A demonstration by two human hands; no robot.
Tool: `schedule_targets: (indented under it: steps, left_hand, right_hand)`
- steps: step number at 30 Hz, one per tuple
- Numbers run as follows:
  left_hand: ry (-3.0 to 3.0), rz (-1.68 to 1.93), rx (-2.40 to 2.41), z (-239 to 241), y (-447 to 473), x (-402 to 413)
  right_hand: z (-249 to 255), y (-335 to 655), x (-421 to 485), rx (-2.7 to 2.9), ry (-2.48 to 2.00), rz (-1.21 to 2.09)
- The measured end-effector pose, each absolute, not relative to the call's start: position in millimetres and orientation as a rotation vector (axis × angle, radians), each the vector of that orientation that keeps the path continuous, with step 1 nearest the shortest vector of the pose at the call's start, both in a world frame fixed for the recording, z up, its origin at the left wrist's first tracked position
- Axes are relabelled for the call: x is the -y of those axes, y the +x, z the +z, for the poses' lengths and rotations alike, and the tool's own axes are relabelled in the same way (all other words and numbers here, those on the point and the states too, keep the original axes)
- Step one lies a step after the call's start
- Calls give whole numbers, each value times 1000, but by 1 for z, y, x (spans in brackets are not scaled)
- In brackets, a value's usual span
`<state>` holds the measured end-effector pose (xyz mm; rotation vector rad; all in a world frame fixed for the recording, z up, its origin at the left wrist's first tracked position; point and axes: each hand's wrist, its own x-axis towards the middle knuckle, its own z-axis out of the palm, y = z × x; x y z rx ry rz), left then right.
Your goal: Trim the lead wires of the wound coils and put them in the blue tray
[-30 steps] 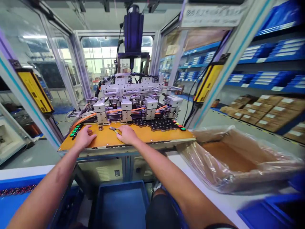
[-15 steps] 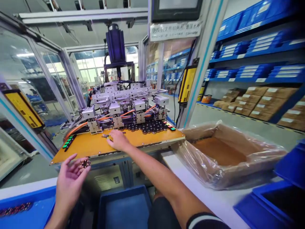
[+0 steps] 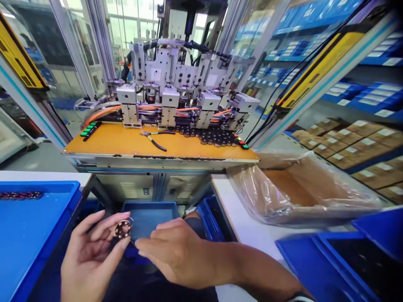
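My left hand (image 3: 91, 256) holds a small round wound stator (image 3: 123, 229) with copper coils, pinched between thumb and fingers. Close beside it on the right is my right hand (image 3: 176, 251), its thumb and forefinger pressed together on a thin wire at the stator's lower edge. Another fine wire end sticks up from the stator's top. Diagonal cutting pliers (image 3: 154, 136) lie on the orange bench top (image 3: 107, 140) with their handles spread, untouched by either hand.
Behind the bench top stands a winding machine (image 3: 170, 100), with several dark round parts (image 3: 217, 137) before it. A blue tray (image 3: 28, 235) with a row of stators (image 3: 20, 195) is at left. A plastic-lined carton (image 3: 267, 201) and blue bins (image 3: 308, 260) are at right.
My right hand has drawn back from the pliers on the bench to the stator in my left hand. The view has tipped downward and the hands are now close together.
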<state>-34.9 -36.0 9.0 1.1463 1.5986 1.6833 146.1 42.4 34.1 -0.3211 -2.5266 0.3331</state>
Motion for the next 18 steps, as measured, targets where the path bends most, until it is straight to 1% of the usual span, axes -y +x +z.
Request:
schedule_targets:
  steps: [5, 9, 11, 14, 18]
  left_hand:
    - [1138, 1698, -1544, 5, -34, 34]
    - [1095, 1685, -1561, 5, -36, 38]
    - [1111, 1696, -1549, 4, -37, 40]
    - [1155, 1722, -1564, 2, -35, 46]
    - [1167, 1748, -1576, -5, -25, 54]
  right_hand:
    - [26, 151, -30, 2430, -315, 452]
    - [9, 151, -17, 2369, -164, 471]
    - [4, 151, -17, 2356, -89, 544]
    - [8, 152, -29, 2257, -96, 855]
    - [18, 144, -42, 1783, -482, 1408]
